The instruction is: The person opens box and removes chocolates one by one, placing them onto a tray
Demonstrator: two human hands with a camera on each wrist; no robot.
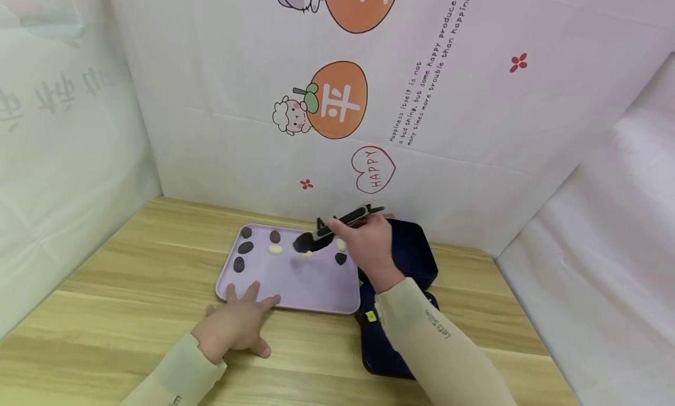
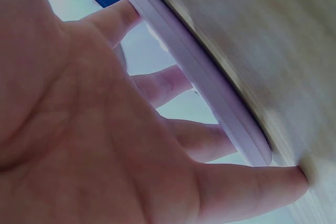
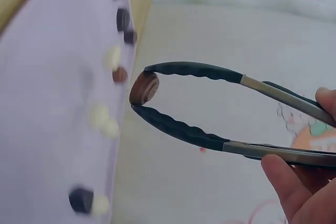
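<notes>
My right hand (image 1: 369,245) grips black-tipped metal tongs (image 3: 197,70) over the far part of a lilac tray (image 1: 316,292). Between the tong tips is a small brown, round chocolate-like piece (image 3: 144,88), held above the tray in the right wrist view. My left hand (image 1: 237,323) has its fingers spread, with fingertips over the tray's near left rim and the thumb pointing towards the right. Dark pieces (image 1: 239,264) line the tray's left side. Farther along lie a brown piece (image 1: 275,236), cream-coloured pieces (image 1: 275,249) and a dark angular piece (image 1: 341,258).
Right of the tray stands an open dark blue case (image 1: 422,256), its other half (image 1: 382,356) lying towards me, partly under my right sleeve. A printed white cloth (image 1: 242,148) rises behind the wooden table (image 1: 105,312). White cloths hang at both sides.
</notes>
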